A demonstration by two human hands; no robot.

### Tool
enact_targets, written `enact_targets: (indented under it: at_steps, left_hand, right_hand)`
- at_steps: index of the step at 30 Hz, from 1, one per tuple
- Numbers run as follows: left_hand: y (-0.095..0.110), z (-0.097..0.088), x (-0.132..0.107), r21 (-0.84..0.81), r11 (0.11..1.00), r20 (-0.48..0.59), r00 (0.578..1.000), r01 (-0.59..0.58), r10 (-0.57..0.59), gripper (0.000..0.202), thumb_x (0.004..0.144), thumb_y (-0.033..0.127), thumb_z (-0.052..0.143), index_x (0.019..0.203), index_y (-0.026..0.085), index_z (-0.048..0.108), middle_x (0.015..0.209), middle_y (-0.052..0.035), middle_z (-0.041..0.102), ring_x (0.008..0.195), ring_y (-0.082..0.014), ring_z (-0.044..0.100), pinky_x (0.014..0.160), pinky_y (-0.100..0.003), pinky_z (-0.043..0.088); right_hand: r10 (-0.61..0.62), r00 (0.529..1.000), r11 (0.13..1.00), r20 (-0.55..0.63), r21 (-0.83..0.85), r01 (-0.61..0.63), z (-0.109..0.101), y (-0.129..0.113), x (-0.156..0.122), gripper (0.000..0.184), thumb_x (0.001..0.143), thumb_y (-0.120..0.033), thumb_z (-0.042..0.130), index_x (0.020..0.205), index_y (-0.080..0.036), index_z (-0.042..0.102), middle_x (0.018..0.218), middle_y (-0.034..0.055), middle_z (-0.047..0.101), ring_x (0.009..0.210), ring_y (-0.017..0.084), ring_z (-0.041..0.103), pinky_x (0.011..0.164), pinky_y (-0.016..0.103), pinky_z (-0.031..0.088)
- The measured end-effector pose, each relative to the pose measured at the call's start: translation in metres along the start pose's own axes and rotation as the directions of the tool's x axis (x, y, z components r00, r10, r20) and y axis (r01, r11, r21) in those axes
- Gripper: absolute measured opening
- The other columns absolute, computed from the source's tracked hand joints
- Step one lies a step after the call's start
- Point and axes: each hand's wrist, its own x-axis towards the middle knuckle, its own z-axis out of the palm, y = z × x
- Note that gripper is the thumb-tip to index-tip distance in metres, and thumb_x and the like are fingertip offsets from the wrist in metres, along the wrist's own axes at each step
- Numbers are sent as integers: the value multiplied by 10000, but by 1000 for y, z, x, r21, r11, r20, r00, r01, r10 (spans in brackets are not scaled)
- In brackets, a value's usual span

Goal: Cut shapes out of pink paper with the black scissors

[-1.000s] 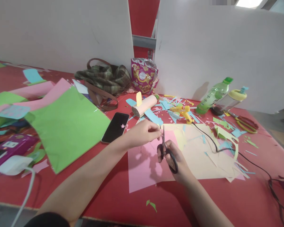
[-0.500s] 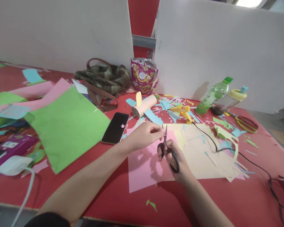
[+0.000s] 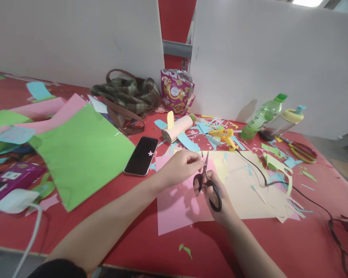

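Note:
My right hand [image 3: 217, 200] grips black-handled scissors [image 3: 207, 183], blades pointing up and away. My left hand [image 3: 179, 168] is pinched shut on a tiny scrap of paper right at the blades; the scrap is too small to make out clearly. Both hands hover over a pink paper sheet [image 3: 176, 200] that overlaps a cream sheet [image 3: 243, 185] on the red table [image 3: 139, 235].
A phone [image 3: 141, 155] lies left of my hands, beside a large green sheet [image 3: 81, 152]. Behind are a paper roll [image 3: 176, 128], a yellow glue gun [image 3: 224, 137] with black cord [image 3: 307, 197], a plaid bag [image 3: 126, 96], a snack pouch [image 3: 176, 90], a green bottle [image 3: 261, 116], other scissors [image 3: 300, 150] and paper scraps.
The scissors and both hands have drifted slightly right and tilted; the blades now lean a little more to the right. The pinch on the scrap is unchanged.

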Motion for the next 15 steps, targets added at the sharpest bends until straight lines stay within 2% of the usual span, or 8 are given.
enact_targets:
  at_steps: [4, 8, 15]
  left_hand:
    - [-1, 1, 0, 11, 1000, 15, 1000, 3, -3, 197, 714, 179, 369, 522, 158, 408, 480, 51, 432, 440, -70, 445, 455, -199, 310]
    - [-1, 2, 0, 11, 1000, 22, 1000, -7, 6, 195, 718, 168, 361, 537, 154, 434, 513, 39, 482, 464, -75, 470, 465, -200, 337]
    - [0, 6, -2, 3, 1000, 6, 1000, -26, 26, 227, 732, 170, 356, 507, 153, 379, 498, 42, 491, 436, -65, 460, 458, -193, 350]
  right_hand:
    - [41, 999, 999, -10, -3, -41, 1, -2, -1, 326, 676, -506, 520, 735, -219, 378, 670, 8, 448, 602, 147, 408, 543, 276, 319]
    - [16, 1000, 1000, -24, 21, -15, 2, 0, -1, 324, 673, -501, 526, 713, -219, 372, 644, 0, 435, 593, 146, 400, 526, 268, 311]
    - [-1, 999, 1000, -51, 1, 1, 1, 3, 0, 333, 669, -518, 514, 713, -220, 371, 660, 3, 425, 611, 157, 422, 550, 290, 347]
